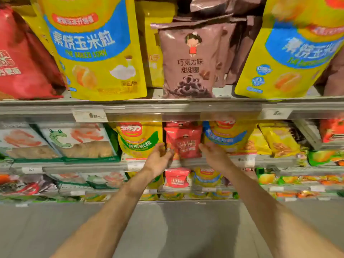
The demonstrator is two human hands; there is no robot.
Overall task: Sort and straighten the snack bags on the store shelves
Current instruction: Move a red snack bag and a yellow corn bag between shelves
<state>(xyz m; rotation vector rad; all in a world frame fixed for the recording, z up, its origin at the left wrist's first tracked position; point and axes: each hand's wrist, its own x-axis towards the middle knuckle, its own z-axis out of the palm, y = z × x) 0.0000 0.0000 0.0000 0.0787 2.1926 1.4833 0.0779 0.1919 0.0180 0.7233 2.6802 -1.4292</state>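
**Both hands at the small red bag on the middle shelf**

Two bare forearms reached up from the bottom of the view toward the middle grey metal shelf (242, 161). Between them stood a small glossy red snack bag (184, 141), upright at the shelf's front edge, wedged between a yellow bag with a green band (138, 139) on its left and a yellow bag with a blue band (226, 136) on its right.

The left hand (158, 159) met the red bag's lower left edge, its fingers loosely curled with the tips against the bag; whether they actually pinched the film could not be told. The right hand (212, 151) lay against the bag's lower right side, fingers fairly straight and close together, the tips partly hidden behind the bag.

On the shelf above stood a large yellow baked-corn bag with a blue panel (93, 47), a brown chocolate-ring bag (189, 62) and another yellow bag with a blue panel (290, 51). A second small red bag (176, 178) sat on the shelf below. White-and-green flat packs (78, 142) filled the middle shelf's left side.
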